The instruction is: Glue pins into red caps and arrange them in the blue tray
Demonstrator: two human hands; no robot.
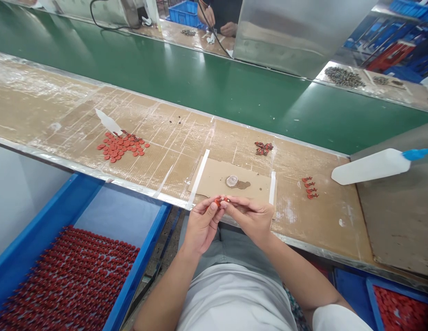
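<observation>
My left hand (203,224) pinches a small red piece (218,201) close to the front edge of the table. Fingertips of my right hand (250,215) meet it, closed on a small red part with a dark or shiny bit (225,199); the fingers partly cover both. Just beyond my hands, a small clear cup (232,180) stands on a taped cardboard sheet (214,177), beside a wet brown stain. A little pile of red and dark parts (263,148) lies behind the sheet. To the right, several red pieces with dark tips (309,187) form a short column.
Red discs (120,147) lie heaped at left by a white nozzle-shaped piece (108,122). A blue tray (131,285) below left holds rows of red parts. A white bottle with blue cap (373,166) leans at right. Behind runs a green belt (186,69); across it a person's hands (229,29) work.
</observation>
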